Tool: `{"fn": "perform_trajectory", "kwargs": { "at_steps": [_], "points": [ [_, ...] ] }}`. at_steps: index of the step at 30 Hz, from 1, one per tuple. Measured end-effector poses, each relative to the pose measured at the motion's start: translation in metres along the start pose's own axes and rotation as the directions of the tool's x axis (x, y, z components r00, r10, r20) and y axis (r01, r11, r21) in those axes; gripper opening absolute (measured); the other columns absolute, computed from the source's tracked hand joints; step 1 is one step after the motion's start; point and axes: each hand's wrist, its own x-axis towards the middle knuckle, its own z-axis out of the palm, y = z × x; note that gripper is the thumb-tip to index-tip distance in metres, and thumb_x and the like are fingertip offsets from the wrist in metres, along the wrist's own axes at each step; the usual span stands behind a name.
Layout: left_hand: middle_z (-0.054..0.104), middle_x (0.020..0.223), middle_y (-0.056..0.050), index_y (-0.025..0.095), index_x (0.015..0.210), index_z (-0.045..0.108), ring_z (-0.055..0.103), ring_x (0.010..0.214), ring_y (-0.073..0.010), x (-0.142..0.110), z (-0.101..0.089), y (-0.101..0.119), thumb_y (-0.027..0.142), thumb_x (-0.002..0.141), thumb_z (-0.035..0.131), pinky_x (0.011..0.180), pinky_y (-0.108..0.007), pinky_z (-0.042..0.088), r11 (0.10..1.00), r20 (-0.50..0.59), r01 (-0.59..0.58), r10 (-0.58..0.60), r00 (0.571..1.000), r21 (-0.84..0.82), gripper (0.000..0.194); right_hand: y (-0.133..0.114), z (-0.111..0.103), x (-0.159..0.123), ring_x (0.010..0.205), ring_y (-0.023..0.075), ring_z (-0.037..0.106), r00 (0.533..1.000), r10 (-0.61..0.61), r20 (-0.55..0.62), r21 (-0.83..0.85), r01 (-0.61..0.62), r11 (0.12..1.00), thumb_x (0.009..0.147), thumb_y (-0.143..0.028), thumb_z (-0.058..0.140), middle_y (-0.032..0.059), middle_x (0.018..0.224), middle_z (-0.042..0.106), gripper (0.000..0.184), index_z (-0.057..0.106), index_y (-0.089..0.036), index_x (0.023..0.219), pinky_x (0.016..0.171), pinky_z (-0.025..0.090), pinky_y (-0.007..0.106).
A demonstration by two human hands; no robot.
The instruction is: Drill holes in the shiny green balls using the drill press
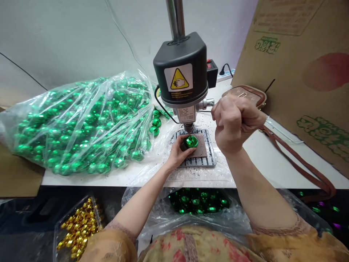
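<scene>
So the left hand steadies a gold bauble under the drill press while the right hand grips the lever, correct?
Not quite: in the head view the bauble is green, not gold. The left hand does steady it on the plate under the drill press, and the right hand is closed in a fist at the lever side. Gold pieces lie only in a tray below the table.

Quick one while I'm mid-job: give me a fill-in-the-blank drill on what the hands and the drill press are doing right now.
1. The left hand holds a shiny ____ ball on the drill press table.
2. The right hand is closed in a fist around the press ____.
3. The big clear bag of balls lies to the ____ of the press.
4. The tray below the table edge holds ____ pieces.

Missing words: green; lever; left; gold
</scene>
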Motion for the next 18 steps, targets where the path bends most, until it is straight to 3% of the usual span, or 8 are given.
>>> {"fn": "perform_trajectory", "kwargs": {
  "at_steps": [7,18],
  "points": [
    [0.072,0.113,-0.008,0.022,0.122,0.061,0.07,0.107,-0.0266,0.0,0.0,-0.002,0.051,0.08,0.086,0.097,-0.042,0.057,1.0,0.003,-0.011,0.011,1.0,0.001,0.057,0.004,0.003,-0.001,0.043,0.0066,0.024,0.993,-0.105,-0.058,0.16,0.113,0.981,0.094,-0.027,0.063,-0.0058,0.047,0.025,0.057,0.021,-0.019,0.056,0.045,0.022,0.032],
    [0.071,0.115,-0.008,0.023,0.12,0.062,0.068,0.11,-0.0276,0.0,0.001,-0.001,0.05,0.077,0.088,0.1,-0.043,0.054,0.999,-0.006,0.024,-0.025,1.0,-0.041,0.057,0.012,-0.001,-0.01,0.043,0.0057,0.026,0.986,-0.156,-0.05,0.123,0.161,0.979,0.093,-0.025,0.062,-0.0059,0.049,0.025,0.055,0.021,-0.019,0.057,0.043,0.027,0.029]
  ]
}}
